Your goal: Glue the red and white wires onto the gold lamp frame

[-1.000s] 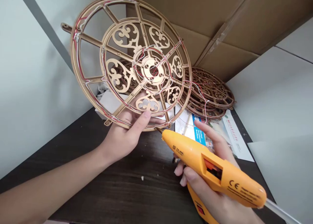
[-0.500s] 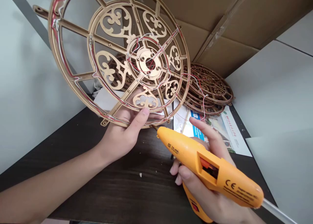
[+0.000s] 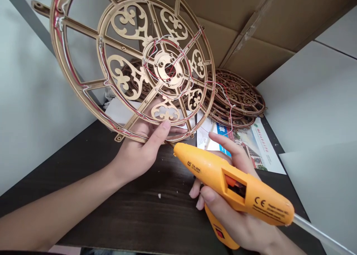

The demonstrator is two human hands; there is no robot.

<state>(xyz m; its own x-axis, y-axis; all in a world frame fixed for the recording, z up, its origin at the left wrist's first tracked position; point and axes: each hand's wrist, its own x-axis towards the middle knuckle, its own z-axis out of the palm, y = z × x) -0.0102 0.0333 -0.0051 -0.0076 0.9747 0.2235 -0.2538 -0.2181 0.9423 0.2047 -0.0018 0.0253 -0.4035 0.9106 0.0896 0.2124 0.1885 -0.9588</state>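
My left hand [image 3: 142, 151] grips the lower rim of a round gold openwork frame [image 3: 142, 107], thumb in front and fingers behind. The frame is held up and tilted, with red and white wires running along its rings and round its hub. My right hand [image 3: 228, 206] is wrapped round a yellow hot glue gun [image 3: 206, 164], its index finger stretched out beside the body. The gun's nozzle tip is at the frame's lower rim, just right of my left thumb; whether it touches cannot be made out. A clear glue stick [image 3: 315, 229] sticks out of the gun's back end.
Behind the held frame, several similar round frames [image 3: 240, 95] lie stacked on the dark table [image 3: 117, 218], partly over printed sheets [image 3: 262, 147]. Cardboard [image 3: 267, 43] stands at the back, with pale panels [image 3: 315, 106] at both sides. Small crumbs lie on the table.
The glue gun and my right hand have shifted slightly left and up, the nozzle tip moving along the rim toward my left thumb. The frame sits slightly further left in view.
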